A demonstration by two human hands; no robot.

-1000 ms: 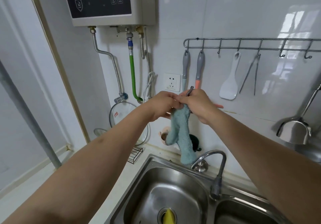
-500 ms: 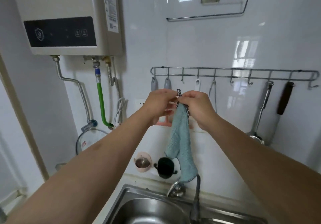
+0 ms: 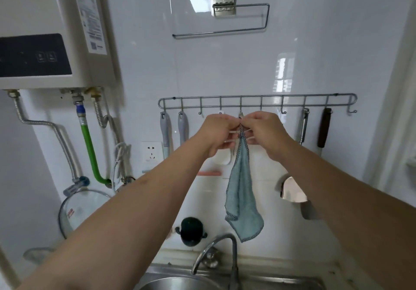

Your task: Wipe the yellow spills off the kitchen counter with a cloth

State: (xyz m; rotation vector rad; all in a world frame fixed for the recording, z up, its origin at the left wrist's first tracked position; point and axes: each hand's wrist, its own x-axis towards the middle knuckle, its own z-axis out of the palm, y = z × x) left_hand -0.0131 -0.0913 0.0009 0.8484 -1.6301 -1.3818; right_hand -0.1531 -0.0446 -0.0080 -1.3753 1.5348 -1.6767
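Both hands, left (image 3: 217, 133) and right (image 3: 263, 132), pinch the cloth's (image 3: 242, 190) loop at a rail hook (image 3: 240, 114); a missed hook could drop it into the sink (image 3: 180, 284).

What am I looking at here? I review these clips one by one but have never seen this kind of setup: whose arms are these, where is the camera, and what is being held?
There is no machine: a person wears one wide-angle camera on the head, so you see that person's own two bare arms reaching forward. The single view faces a tiled kitchen wall above a steel sink and its tap.

The left hand and the right hand meet just below a metal hook rail. Both pinch the dark hanging loop of a blue-green cloth, which dangles freely above the tap. Whether the loop is already on a hook is hidden by the fingers.

Utensils hang from other hooks. A water heater with pipes is at upper left, an empty towel bar higher up. The counter and any yellow spills are out of view.
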